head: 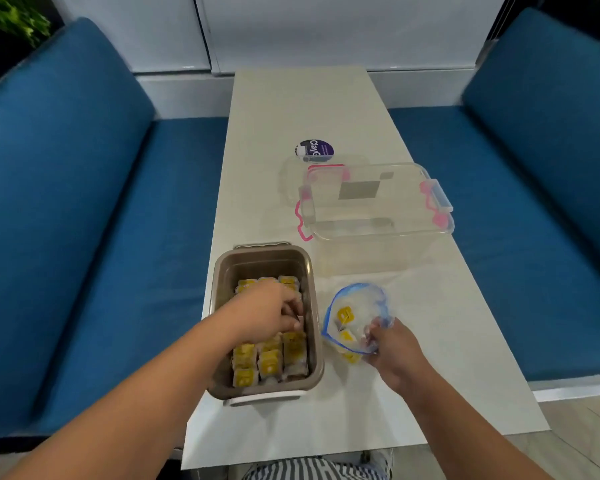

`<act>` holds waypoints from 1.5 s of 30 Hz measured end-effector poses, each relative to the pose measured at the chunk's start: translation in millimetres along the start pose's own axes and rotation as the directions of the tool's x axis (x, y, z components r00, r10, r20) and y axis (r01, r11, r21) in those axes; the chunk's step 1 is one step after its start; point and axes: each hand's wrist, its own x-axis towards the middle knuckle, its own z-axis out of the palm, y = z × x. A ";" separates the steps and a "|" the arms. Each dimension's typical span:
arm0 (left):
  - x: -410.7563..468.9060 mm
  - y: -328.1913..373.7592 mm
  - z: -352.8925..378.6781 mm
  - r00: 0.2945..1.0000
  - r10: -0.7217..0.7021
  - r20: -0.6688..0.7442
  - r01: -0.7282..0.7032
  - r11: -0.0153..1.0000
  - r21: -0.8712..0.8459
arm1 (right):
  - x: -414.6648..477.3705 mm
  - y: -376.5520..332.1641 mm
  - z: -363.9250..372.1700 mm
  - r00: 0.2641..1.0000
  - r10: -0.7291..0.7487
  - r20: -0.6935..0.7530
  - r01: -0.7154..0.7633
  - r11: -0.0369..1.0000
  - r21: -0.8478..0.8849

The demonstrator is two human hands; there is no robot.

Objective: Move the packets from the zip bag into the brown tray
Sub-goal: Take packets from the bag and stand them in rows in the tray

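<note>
- The left hand (pixel 274 313) is reaching down into the middle of the brown tray (pixel 260 263), fingers curling onto the yellow-labelled packets (pixel 293 346) standing there. I cannot tell whether the fingertips are pinching one or only touching it.
- The right hand (pixel 395 355) is gripping the near right edge of the zip bag (pixel 357 299), thumb and fingers bunching the plastic and keeping its blue-rimmed mouth gaping open.
- The bag is sitting on the white table (pixel 302 109) just beside the tray's right wall. A few packets are showing through it, so the task looks well along but unfinished.
- Rows are standing upright at the tray's near and far ends, and the hand is working in the gap between them (the likely slot for the rest).
- To do this step well, each packet should probably be going in upright and snug against its neighbours, so the rows are not tipping.
- The right hand should be holding the mouth wide and turned toward the tray, which would keep each reach short.
- A clear lidded storage box (pixel 378 216) is standing farther back, apart from the work.
</note>
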 end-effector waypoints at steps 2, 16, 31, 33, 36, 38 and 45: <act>-5.3 11.4 -8.0 0.989 -0.020 -0.146 0.004 0.994 -0.106 | -1.9 -9.5 -3.2 1.000 0.005 -0.013 -0.005 1.000 -0.027; 20.1 112.5 38.4 0.945 0.121 -0.303 -0.112 0.993 0.047 | -23.0 -53.9 -37.5 0.975 -0.133 0.178 0.163 0.973 -0.162; 43.3 135.1 73.0 0.986 0.022 -0.164 0.073 0.829 0.554 | -18.4 -63.9 -58.8 0.970 -0.059 0.237 0.112 0.970 -0.216; 45.0 136.9 72.2 0.987 0.003 -0.163 0.096 0.798 0.595 | -17.3 -65.0 -57.9 0.967 -0.049 0.249 0.106 0.970 -0.218; 46.2 136.8 69.5 0.986 -0.031 -0.161 0.121 0.800 0.588 | -16.6 -66.7 -57.0 0.968 -0.057 0.243 0.123 0.956 -0.265; 44.3 135.8 67.4 0.985 -0.015 -0.174 0.106 0.841 0.531 | -15.8 -67.1 -56.3 0.969 -0.063 0.240 0.136 0.945 -0.297; 33.7 128.7 65.7 0.949 0.045 -0.312 0.041 0.964 0.264 | -10.9 -59.8 -50.2 0.974 -0.045 0.221 0.126 0.922 -0.366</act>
